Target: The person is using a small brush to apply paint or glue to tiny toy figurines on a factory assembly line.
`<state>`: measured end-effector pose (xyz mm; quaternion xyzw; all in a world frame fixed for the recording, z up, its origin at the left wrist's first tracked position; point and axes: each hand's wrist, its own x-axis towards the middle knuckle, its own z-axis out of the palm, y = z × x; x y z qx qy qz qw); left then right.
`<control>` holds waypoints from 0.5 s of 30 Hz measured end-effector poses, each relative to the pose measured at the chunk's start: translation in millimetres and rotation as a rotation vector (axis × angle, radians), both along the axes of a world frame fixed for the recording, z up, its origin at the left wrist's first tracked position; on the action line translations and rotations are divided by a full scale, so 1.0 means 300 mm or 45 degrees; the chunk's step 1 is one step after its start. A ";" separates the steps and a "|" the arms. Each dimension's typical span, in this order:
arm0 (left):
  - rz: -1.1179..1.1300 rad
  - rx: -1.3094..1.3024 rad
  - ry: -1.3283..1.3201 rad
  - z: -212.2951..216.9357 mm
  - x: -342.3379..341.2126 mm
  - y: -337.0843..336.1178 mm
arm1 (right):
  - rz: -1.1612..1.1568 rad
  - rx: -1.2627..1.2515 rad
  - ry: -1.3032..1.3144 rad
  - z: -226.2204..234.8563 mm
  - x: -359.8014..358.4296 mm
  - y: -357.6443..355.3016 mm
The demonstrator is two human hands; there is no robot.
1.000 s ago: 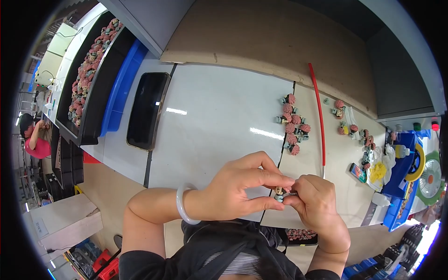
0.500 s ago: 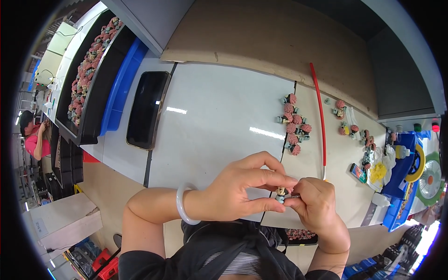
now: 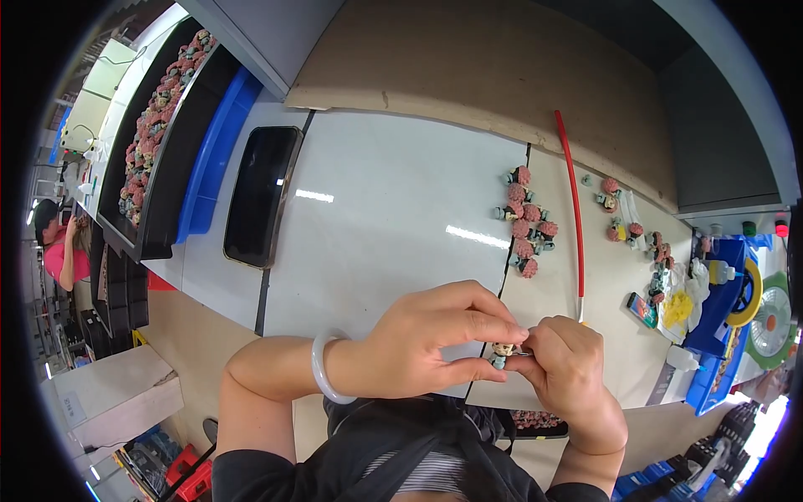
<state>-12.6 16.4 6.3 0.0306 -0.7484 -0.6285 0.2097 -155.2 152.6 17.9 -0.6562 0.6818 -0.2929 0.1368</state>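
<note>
Just in front of my body, my left hand (image 3: 443, 339) pinches a small figurine (image 3: 500, 358) between thumb and fingers. The figurine has a pale face and a light blue-green body; its top is hidden under my fingertips. My right hand (image 3: 565, 364) is closed against its right side, touching my left fingertips. A thin metallic tip (image 3: 524, 353) shows between the right thumb and fingers, pointing at the figurine; the rest of it is covered by the hand. Beyond my hands lies a cluster of similar figurines (image 3: 524, 226) with pink, bumpy heads.
A dark phone (image 3: 263, 197) lies left on the white table (image 3: 376, 201). Past it stand a blue tray (image 3: 219, 159) and a black tray (image 3: 171, 180) of figurines. A red-handled brush (image 3: 574, 201) lies right of the cluster. Further right are a green fan (image 3: 768, 322) and a person sits far left.
My left fingers have lowered slightly over the figurine, covering more of its top. Both hands stay in nearly the same place.
</note>
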 end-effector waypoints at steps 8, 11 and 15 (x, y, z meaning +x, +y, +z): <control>-0.005 0.019 -0.113 0.001 0.007 0.001 | -0.008 0.023 -0.025 0.003 0.006 -0.004; -0.036 0.061 -0.134 -0.002 0.005 -0.003 | 0.029 0.080 -0.053 0.008 -0.002 -0.010; -0.068 0.112 -0.130 -0.010 -0.001 -0.006 | 0.094 0.104 -0.211 -0.008 -0.015 -0.016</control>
